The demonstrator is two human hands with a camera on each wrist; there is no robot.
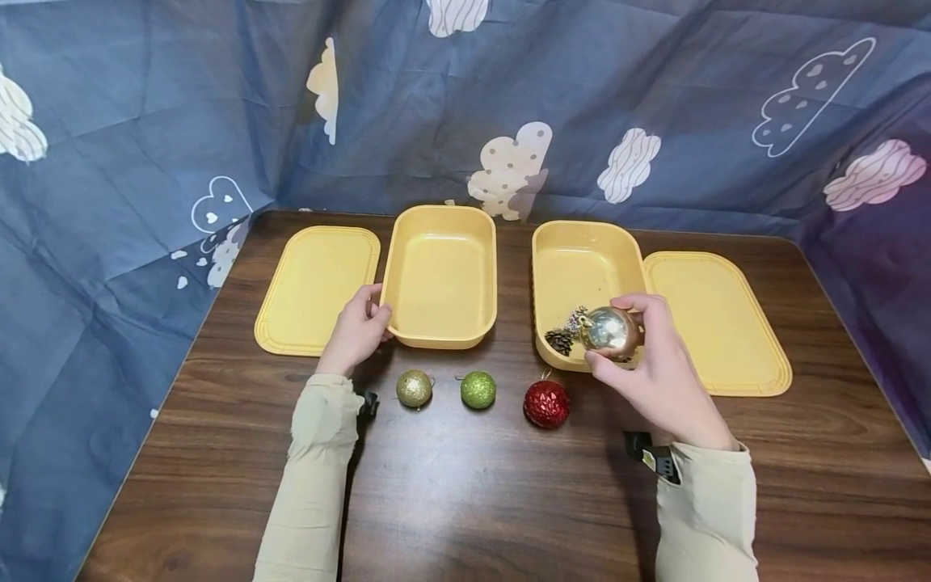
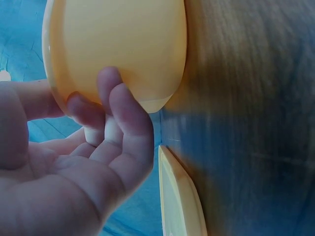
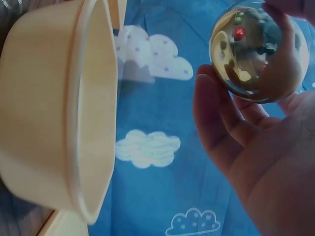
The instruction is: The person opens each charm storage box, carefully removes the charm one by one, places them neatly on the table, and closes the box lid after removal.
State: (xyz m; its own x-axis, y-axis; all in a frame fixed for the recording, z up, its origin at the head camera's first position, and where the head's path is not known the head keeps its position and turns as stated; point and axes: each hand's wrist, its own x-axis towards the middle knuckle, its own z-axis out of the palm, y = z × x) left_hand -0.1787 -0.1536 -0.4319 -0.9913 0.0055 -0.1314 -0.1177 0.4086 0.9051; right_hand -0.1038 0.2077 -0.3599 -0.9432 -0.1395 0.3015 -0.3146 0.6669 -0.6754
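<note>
My right hand (image 1: 665, 376) holds a shiny gold Christmas ball (image 1: 609, 331) between thumb and fingers, above the near end of the right yellow container (image 1: 640, 242). In the right wrist view, the ball (image 3: 258, 54) is raised beyond the container's rim (image 3: 76, 123). Small pinecones (image 1: 560, 341) lie inside that container. My left hand (image 1: 358, 330) grips the near left corner of the left yellow container (image 1: 440, 343) at its rim. Its curled fingers (image 2: 130, 115) lie against the outer wall in the left wrist view. Nothing shows inside this container.
In front of the containers sit a glittery gold ball (image 1: 414, 389), a glittery green ball (image 1: 478, 390) and a red ball (image 1: 547, 404). Flat yellow lids (image 1: 320, 287) (image 1: 716, 323) lie on the outer sides of the containers. A blue cloud-print cloth (image 1: 407, 105) hangs behind the wooden table (image 1: 465, 501).
</note>
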